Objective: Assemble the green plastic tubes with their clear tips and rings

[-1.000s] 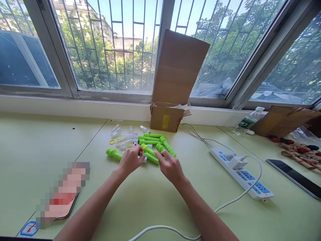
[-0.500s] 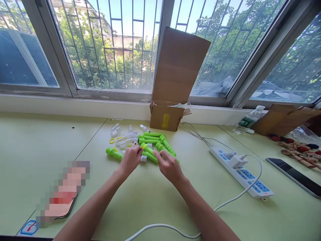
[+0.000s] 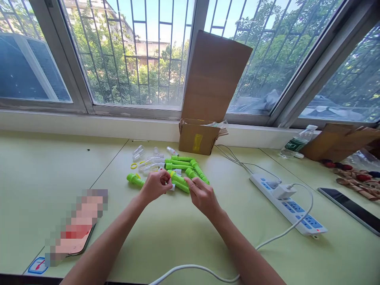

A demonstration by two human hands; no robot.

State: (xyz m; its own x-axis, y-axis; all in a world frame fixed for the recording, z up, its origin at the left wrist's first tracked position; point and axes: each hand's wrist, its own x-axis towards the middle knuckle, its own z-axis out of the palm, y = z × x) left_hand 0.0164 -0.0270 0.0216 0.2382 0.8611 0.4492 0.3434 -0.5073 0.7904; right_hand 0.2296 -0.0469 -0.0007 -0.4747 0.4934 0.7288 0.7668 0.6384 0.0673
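Note:
My right hand (image 3: 203,196) is closed on a bright green plastic tube with a threaded end (image 3: 178,177), which points left. A yellow ring (image 3: 171,173) shows at that threaded end. Right beside it is my left hand (image 3: 154,187), thumb and fingers curled into a pinch; what they hold, if anything, is too small to make out. Several like green tubes (image 3: 199,171) lie behind and around my hands, and one (image 3: 135,179) rests apart on the left. Clear plastic tubes (image 3: 147,168) and a loose yellow ring (image 3: 133,166) lie beyond my left hand.
An open cardboard box (image 3: 194,138) stands at the windowsill. To the right are a white power strip (image 3: 287,206) with a plugged-in charger, a water bottle (image 3: 299,141) and a phone (image 3: 350,209). A white cable (image 3: 192,267) crosses the table's front. A blurred flat object (image 3: 78,225) lies left.
My left fingers have drawn slightly back from the threaded end and curled more. The right hand keeps its hold on the green tube. The whole view has shifted slightly.

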